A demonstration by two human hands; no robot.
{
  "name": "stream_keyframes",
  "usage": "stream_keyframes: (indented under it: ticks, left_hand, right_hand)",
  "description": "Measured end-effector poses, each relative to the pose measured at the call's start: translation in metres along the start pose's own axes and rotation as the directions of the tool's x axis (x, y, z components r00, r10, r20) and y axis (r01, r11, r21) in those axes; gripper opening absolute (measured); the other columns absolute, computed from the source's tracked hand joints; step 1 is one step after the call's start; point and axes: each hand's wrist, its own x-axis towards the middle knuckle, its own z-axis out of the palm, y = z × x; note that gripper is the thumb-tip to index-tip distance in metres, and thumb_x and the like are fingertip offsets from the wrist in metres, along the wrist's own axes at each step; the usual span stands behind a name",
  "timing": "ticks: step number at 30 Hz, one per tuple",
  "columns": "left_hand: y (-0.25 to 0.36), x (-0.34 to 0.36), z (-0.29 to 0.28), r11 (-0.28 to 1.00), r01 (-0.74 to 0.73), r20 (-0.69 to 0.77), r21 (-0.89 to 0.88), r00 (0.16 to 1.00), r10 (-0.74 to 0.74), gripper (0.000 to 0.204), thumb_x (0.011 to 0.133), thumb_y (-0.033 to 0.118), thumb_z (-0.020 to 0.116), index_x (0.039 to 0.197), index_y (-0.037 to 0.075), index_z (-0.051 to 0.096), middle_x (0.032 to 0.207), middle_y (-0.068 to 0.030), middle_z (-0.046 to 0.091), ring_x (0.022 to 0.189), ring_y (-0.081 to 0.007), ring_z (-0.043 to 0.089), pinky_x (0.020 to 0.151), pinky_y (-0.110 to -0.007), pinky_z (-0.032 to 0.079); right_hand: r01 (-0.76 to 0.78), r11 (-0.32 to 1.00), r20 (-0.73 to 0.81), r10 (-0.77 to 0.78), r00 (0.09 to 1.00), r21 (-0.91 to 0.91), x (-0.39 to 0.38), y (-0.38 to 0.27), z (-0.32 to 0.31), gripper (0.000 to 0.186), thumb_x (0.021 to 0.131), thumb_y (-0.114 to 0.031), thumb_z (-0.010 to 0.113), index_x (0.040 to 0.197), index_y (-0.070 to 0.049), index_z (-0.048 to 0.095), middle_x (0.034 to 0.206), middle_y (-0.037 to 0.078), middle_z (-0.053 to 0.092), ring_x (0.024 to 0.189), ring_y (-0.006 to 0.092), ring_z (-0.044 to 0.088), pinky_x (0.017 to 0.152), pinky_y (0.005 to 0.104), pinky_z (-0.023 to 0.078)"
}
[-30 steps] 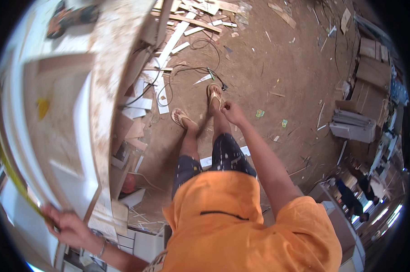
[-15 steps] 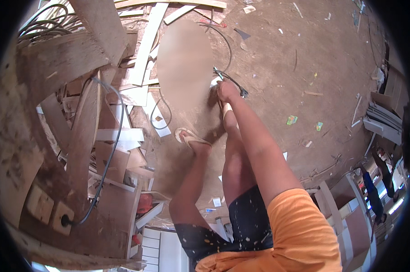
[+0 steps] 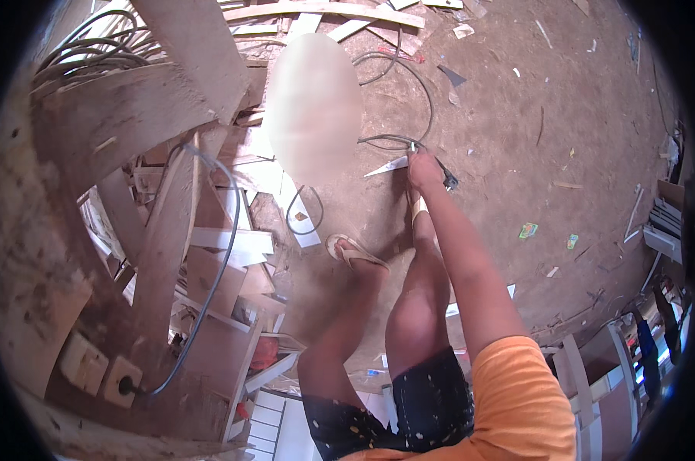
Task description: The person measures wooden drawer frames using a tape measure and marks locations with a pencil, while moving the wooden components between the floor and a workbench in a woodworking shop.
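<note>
My right hand (image 3: pixel 426 169) reaches down to the floor beside my right foot, fingers closed round something small and pale that I cannot make out clearly. Black cable loops (image 3: pixel 393 140) lie right at its fingertips, and a dark plug-like piece (image 3: pixel 450 181) is just to its right. A pointed white offcut (image 3: pixel 382 167) lies to its left. My left foot in a beige sandal (image 3: pixel 347 250) stands further left. My left hand is not in view. A blurred oval hides part of the floor above.
Leaning wooden boards (image 3: pixel 170 223) and coiled cable (image 3: pixel 78 58) fill the left. A plug sits in a socket block (image 3: pixel 121 384) at lower left. Offcuts (image 3: pixel 316 19) litter the floor. Stacked panels (image 3: pixel 662 234) and people (image 3: pixel 645 342) are at the far right.
I have bent lower and turned from the bench with the drill. My left hand, earlier on a yellow strip, has left view. My right hand has reached down and closed by the cable.
</note>
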Motion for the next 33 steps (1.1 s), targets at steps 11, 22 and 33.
stream_keyframes:
  ticks: [11, 22, 33]
  left_hand:
    - [0.002, -0.015, 0.050, 0.977, 0.144, -0.156, -0.155, 0.973, -0.168, 0.025, 0.100, 0.034, 0.053, 0.091, 0.011, 0.058, 0.073, 0.0042, 0.052, 0.055, -0.0040, 0.046, 0.045, -0.018, 0.038]
    - [-0.003, -0.024, 0.047, 0.595, 0.535, 0.238, -0.600, 0.829, -0.506, 0.031, 0.097, 0.038, 0.056, 0.107, 0.009, 0.055, 0.086, -0.0065, 0.062, 0.071, -0.0172, 0.058, 0.065, -0.032, 0.050]
    - [0.021, -0.043, 0.043, 0.478, 0.515, 0.415, -0.711, 0.857, -0.307, 0.033, 0.106, 0.033, 0.045, 0.124, 0.005, 0.048, 0.102, -0.0100, 0.065, 0.082, -0.0191, 0.066, 0.071, -0.033, 0.056]
  right_hand:
    - [-0.237, 0.346, 0.381, -0.445, 0.810, 0.908, -0.302, -0.098, -0.232, 0.026, 0.099, -0.018, 0.055, 0.112, 0.002, 0.066, 0.095, 0.014, 0.070, 0.092, 0.0227, 0.069, 0.082, 0.0353, 0.057]
    - [0.952, 0.080, -0.193, -0.971, 0.141, 0.294, -0.626, -0.429, -0.560, 0.012, 0.095, -0.011, 0.065, 0.105, -0.005, 0.062, 0.094, 0.009, 0.067, 0.084, 0.0213, 0.065, 0.075, 0.0338, 0.052]
    - [0.738, -0.552, 0.296, -0.833, -0.467, -0.389, -0.739, -0.626, -0.461, 0.021, 0.082, -0.017, 0.063, 0.102, -0.009, 0.065, 0.104, 0.012, 0.067, 0.109, 0.0286, 0.064, 0.097, 0.0441, 0.048]
